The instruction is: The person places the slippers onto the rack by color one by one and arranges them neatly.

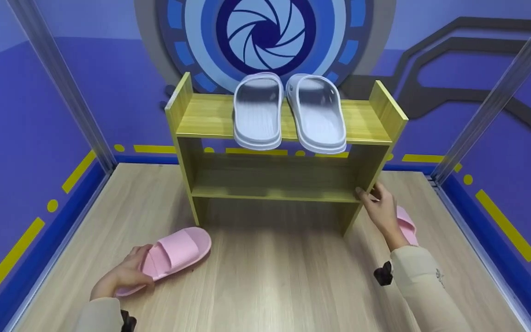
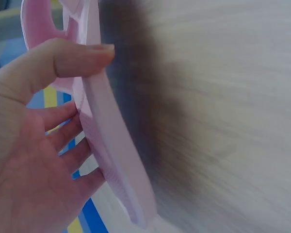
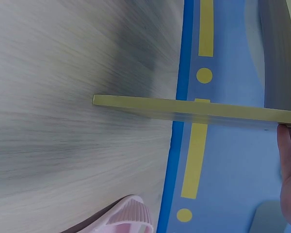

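Observation:
At the lower left, a pink slipper (image 1: 178,251) with a broad strap is held by my left hand (image 1: 125,275). In the left wrist view the thumb (image 2: 82,59) lies along the sole's edge and the other fingers are on the opposite side. A shadow falls on the floor beside the slipper; whether it touches the floor I cannot tell. My right hand (image 1: 380,207) grips the right side panel of a wooden shoe rack (image 1: 370,161), thumb at the front edge by the lower shelf. Its fingertips are partly hidden behind the panel.
Two light grey clogs (image 1: 258,113) stand side by side on the rack's top shelf. A second pink slipper (image 1: 406,225) lies on the floor, partly hidden behind the right wrist. Blue walls (image 1: 30,138) and metal posts (image 1: 491,92) enclose the wooden floor (image 1: 265,276).

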Motion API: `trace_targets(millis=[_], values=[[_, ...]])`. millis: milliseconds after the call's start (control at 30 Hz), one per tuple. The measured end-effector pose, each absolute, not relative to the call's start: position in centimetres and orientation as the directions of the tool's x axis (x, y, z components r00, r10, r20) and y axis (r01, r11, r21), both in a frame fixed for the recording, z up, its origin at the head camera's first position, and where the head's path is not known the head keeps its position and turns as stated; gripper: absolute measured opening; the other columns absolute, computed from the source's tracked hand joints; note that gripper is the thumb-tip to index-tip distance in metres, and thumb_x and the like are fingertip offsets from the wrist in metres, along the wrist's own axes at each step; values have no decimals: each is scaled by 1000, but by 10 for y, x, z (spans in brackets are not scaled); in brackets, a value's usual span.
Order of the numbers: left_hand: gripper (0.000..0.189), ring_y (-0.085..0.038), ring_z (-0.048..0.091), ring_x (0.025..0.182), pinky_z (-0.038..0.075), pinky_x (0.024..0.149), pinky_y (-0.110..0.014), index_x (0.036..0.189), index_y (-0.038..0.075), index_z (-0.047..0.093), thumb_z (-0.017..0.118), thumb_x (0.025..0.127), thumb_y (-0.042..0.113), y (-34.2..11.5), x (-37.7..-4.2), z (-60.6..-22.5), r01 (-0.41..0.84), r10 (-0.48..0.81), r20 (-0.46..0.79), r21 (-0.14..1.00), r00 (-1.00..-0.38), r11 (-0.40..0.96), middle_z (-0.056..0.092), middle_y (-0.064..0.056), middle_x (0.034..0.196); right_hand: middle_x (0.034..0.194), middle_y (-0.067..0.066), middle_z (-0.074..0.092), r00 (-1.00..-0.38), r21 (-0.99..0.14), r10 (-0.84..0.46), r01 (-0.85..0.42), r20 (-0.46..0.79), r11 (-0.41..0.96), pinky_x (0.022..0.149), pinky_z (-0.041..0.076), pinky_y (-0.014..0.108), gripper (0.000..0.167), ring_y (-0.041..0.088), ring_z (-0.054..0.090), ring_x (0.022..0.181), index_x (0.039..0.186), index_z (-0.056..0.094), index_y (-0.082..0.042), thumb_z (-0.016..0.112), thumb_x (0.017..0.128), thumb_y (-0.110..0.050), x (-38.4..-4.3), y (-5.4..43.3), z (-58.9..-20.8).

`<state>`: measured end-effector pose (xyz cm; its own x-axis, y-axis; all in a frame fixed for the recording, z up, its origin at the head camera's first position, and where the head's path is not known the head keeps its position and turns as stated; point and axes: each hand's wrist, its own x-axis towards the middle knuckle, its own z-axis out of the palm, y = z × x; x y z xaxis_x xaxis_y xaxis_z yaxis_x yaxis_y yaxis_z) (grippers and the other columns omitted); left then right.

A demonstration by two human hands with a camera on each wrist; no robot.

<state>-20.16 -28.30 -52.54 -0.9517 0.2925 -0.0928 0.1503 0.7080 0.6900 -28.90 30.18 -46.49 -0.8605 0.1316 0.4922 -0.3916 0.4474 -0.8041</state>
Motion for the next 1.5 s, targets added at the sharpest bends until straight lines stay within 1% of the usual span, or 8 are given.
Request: trace_targets(millis=[167, 300, 500, 767, 967, 1133, 1267, 1500], values=[[92, -35, 38, 104, 31, 87, -51, 126, -9, 33, 76, 46, 8, -270, -206, -517, 202, 329, -60, 681, -943, 704, 38, -19, 115, 107, 17, 58, -861, -807, 130, -394, 491, 441, 68, 47, 17, 37, 28, 56, 95, 117, 53, 1, 61, 82, -7, -281, 296, -454], [90, -33, 38, 103, 32, 86, -50, 126, -7, 34, 78, 48, 8, -258, -209, -506, 233, 350, -35, 684, -936, 692, 38, -18, 118, 106, 19, 58, -862, -809, 129, -395, 491, 435, 66, 46, 15, 35, 31, 55, 94, 114, 53, 4, 61, 82, -5, -279, 293, -450], [87, -28, 39, 101, 34, 85, -46, 126, -6, 36, 78, 51, 9, -238, -215, -491, 298, 394, 0, 655, -919, 694, 39, -14, 118, 105, 14, 59, -866, -814, 154, -367, 476, 451, 66, 47, 16, 33, 24, 57, 93, 112, 56, -1, 63, 82, -13, -289, 301, -464], [85, -29, 39, 104, 34, 86, -48, 128, -3, 36, 78, 56, 13, -219, -218, -467, 355, 433, 30, 624, -901, 696, 39, -15, 120, 105, 13, 60, -857, -800, 148, -381, 494, 463, 66, 47, 17, 34, 24, 57, 94, 113, 56, -3, 63, 82, -14, -291, 302, -467], [87, -26, 38, 106, 34, 87, -49, 134, 3, 32, 78, 61, 18, -206, -220, -451, 342, 411, 31, 613, -911, 712, 38, -11, 124, 105, 16, 59, -858, -805, 145, -386, 493, 449, 65, 46, 14, 34, 26, 57, 93, 112, 56, 0, 63, 81, -11, -288, 301, -463], [92, -29, 38, 109, 33, 88, -52, 136, 2, 27, 78, 63, 27, -195, -221, -438, 328, 381, 48, 613, -923, 719, 35, -14, 130, 105, 21, 58, -854, -802, 138, -399, 501, 444, 65, 46, 14, 33, 31, 56, 92, 113, 54, 5, 60, 81, -3, -278, 292, -450], [92, -30, 37, 110, 34, 89, -51, 136, 2, 25, 77, 64, 29, -184, -224, -429, 323, 348, 81, 608, -934, 725, 34, -16, 132, 106, 21, 57, -856, -805, 145, -390, 496, 447, 66, 46, 14, 34, 31, 56, 94, 114, 53, 6, 59, 82, -1, -273, 287, -444], [83, -32, 42, 106, 35, 86, -50, 128, -2, 37, 75, 63, 32, -163, -236, -426, 371, 296, 224, 515, -928, 773, 46, -17, 121, 105, 21, 57, -863, -801, 146, -368, 483, 472, 67, 44, 12, 31, 32, 55, 95, 110, 54, 6, 61, 82, -6, -271, 287, -442]])
